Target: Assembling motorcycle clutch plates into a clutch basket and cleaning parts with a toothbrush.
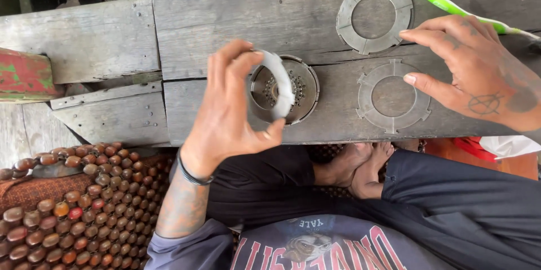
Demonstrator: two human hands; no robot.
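Here a pale ring (280,81) is pinched on edge by the left hand (228,109); two grey notched plates (374,15) (393,104) are touched by the spread right hand (473,70).

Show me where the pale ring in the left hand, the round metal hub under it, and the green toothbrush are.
pale ring (283,83), head view, on its near rim.
round metal hub (304,87), head view, on its right inner face.
green toothbrush (445,3), head view, on its green handle.

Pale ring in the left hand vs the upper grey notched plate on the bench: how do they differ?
The pale smooth ring is pinched on edge in the left hand; the upper grey notched ring plate lies flat on the grey wooden bench, touched by the right hand. The ring's rim is plain; the plate's has tabs. Both are round with open centres.
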